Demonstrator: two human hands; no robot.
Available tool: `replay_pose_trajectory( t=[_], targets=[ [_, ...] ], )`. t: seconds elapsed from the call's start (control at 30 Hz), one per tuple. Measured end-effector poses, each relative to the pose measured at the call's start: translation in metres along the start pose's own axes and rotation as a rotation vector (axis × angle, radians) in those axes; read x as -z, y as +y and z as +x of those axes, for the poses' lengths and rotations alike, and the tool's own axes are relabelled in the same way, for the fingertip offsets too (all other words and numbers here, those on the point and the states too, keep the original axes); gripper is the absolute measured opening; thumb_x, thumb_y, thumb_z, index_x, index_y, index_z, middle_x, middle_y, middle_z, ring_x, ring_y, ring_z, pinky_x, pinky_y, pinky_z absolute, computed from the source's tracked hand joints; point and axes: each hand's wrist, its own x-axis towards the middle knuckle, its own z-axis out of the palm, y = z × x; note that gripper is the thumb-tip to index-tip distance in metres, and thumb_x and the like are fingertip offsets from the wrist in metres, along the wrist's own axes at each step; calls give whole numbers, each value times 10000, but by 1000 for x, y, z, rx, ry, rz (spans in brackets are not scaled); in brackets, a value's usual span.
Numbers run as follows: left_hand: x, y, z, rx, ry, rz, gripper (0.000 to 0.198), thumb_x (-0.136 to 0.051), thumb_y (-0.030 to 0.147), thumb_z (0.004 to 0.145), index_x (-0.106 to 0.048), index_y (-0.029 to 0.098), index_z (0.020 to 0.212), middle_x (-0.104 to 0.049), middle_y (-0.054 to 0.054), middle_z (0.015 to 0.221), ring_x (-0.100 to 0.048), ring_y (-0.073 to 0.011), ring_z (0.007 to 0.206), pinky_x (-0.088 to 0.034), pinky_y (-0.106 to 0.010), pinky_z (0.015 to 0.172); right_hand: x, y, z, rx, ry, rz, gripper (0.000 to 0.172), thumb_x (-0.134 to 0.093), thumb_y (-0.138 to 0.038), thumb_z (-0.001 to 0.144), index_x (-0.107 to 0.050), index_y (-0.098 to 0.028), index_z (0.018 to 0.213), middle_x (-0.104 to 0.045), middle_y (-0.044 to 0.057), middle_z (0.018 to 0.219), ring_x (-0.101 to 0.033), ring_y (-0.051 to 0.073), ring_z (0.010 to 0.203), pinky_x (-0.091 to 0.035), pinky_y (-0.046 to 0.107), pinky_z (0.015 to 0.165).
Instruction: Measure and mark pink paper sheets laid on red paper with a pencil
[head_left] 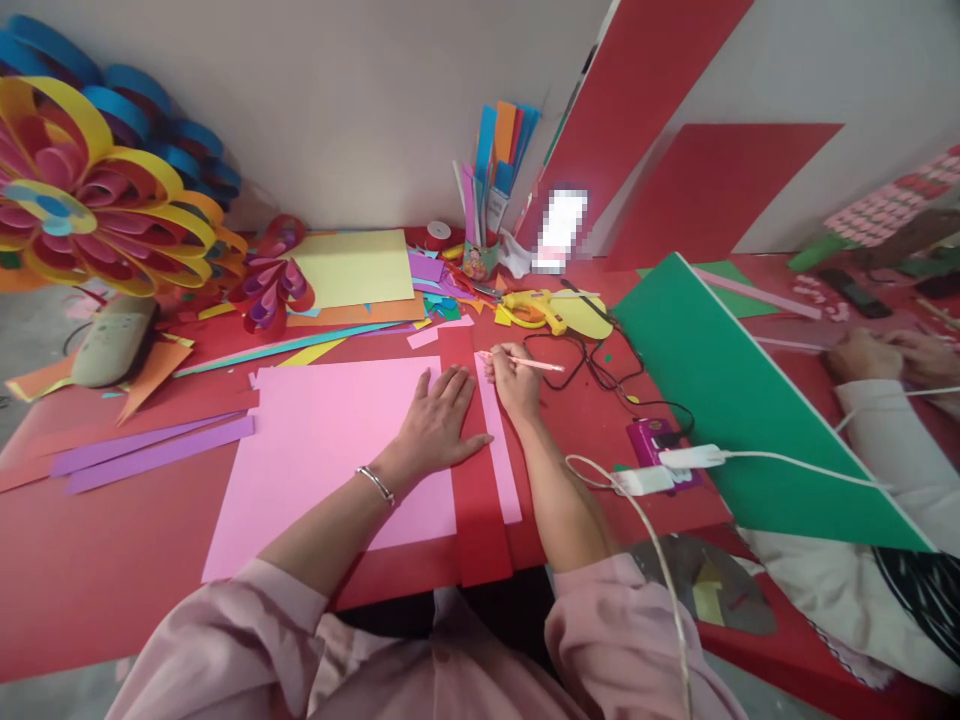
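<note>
A pink sheet of paper (322, 450) lies on the red table in front of me. Across its right part runs a red strip (481, 530), with a narrow band of pink paper showing along the strip's right edge. My left hand (442, 420) presses flat on the strip and the sheet, fingers spread and thumb out to the right. Closed around a slim, light-coloured pencil (541, 366), my right hand (514, 382) rests by the upper end of that pink band. The pencil's tip is near the strip's edge; exact contact is hard to make out.
A yellow glue gun (551, 310) with a black cord lies ahead, near a purple power socket (660, 450). A green board (757, 430) leans at right, before another person's hands (874, 358). Purple strips (161, 450) and a paper flower (82, 200) are left.
</note>
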Motion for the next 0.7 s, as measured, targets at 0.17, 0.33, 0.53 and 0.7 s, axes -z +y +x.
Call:
replay_pose_trajectory(
  t=[0.17,0.33,0.53,0.7],
  targets=[
    [2,0,1,9,-14,-19,960,-520,761,969,-449,45,1604,-424,-233,1674,-361,-412,1579,-206,-666,1316,0,-3,0,-18,-8,4,311,-554,-542,973,-642,-257,885,-725,-2,726,-715,171,657,-590,274,634],
    [3,0,1,11,-12,-35,923,-509,747,982,-451,74,1611,-429,-228,1673,-368,-416,1575,-198,-662,1319,1,-8,0,-44,-10,-2,341,-567,-572,968,-657,-250,902,-742,6,742,-737,173,690,-596,269,648],
    [4,1,0,18,-22,-32,922,-490,751,987,-437,84,1621,-414,-225,1683,-366,-413,1575,-178,-659,1325,3,-14,-1,-32,-18,-4,445,-545,-639,979,-732,-241,1045,-796,43,877,-767,184,771,-602,267,640],
    [4,1,0,21,-22,-43,915,-509,750,979,-434,111,1629,-410,-221,1686,-361,-410,1581,-166,-647,1332,6,-14,-1,33,-42,-36,473,-571,-658,978,-760,-235,1074,-809,66,944,-778,207,835,-613,290,687]
  ],
)
